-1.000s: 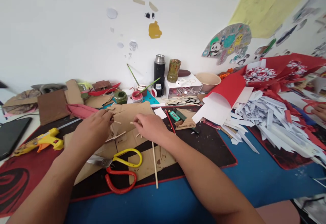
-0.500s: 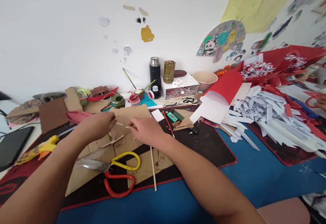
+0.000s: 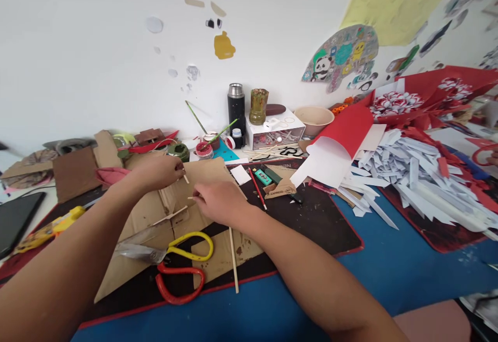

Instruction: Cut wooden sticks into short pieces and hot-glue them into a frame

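Note:
Above a brown cardboard sheet (image 3: 206, 171), my left hand (image 3: 165, 171) pinches a short wooden stick (image 3: 186, 179) that points downward. My right hand (image 3: 218, 202), just to its right and nearer me, pinches another short stick (image 3: 190, 197); its tip sticks out to the left. The two sticks are apart. A further stick piece (image 3: 175, 214) lies on the cardboard below my hands. Large scissors (image 3: 171, 256) with one yellow and one red handle rest spread on the cardboard in front. A longer wooden stick (image 3: 234, 261) lies below my right wrist.
A yellow glue gun (image 3: 58, 226) lies on the left. Paint jars (image 3: 204, 150), a black flask (image 3: 236, 106) and a white box (image 3: 276, 132) stand along the wall. A red pencil (image 3: 257, 189) is right of my hand. Paper strips (image 3: 408, 171) pile up at right, where another person's hand (image 3: 493, 156) shows.
My left hand has shifted slightly up and right, and its stick has swung to point more downward. My right hand stays nearly in place. The view has tilted a little.

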### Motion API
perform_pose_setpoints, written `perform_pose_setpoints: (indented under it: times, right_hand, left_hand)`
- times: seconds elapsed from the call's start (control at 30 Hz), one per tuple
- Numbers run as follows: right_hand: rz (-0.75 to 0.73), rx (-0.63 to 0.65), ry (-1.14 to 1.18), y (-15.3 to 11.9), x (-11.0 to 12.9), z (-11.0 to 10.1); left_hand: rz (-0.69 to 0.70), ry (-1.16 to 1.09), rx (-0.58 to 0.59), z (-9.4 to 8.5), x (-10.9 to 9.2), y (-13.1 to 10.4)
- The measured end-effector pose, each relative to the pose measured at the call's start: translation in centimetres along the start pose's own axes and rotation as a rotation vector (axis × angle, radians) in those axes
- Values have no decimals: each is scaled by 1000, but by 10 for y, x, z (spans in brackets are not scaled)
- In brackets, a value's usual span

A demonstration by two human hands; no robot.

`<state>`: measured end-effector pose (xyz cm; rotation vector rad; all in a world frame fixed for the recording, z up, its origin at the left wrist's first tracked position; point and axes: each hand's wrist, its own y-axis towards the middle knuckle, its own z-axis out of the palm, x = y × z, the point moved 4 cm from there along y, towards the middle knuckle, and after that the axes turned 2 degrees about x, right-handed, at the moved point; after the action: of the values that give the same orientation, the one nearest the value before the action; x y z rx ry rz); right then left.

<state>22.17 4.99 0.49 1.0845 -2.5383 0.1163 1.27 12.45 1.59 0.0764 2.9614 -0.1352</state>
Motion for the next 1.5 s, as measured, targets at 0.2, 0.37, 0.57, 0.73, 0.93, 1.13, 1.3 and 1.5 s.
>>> perform_pose_setpoints:
  times: [0.2,0.37,0.57,0.73,0.93,1.13,1.3,1.5]
  right_hand:
    - [-28,-3,-21,0,2,0]
    - [-37,6,-29,-1,3,-1]
    - [-39,12,-48,-1,5,-3]
    - [-52,14,-38,-1,6,-3]
    - [-57,25,-61,-2,7,-2]
    - [-69,27,-76,-1,7,0]
    - [-64,22,-88,-1,7,1]
    - [-73,22,-83,-1,8,2]
  left_hand:
    - [9,128,78,2,-2,-1]
    - [-1,145,74,0,-3,-5]
    - [-29,98,23,0,-1,-8]
    - [-23,-11,-7,-2,0,-13]
    - [-83,-112,-77,-7,-2,-27]
    - [-84,-195,-35,-1,-13,-33]
    - [-83,-216,-20,4,-23,-32]
    - [-85,-192,-4,4,-26,-31]
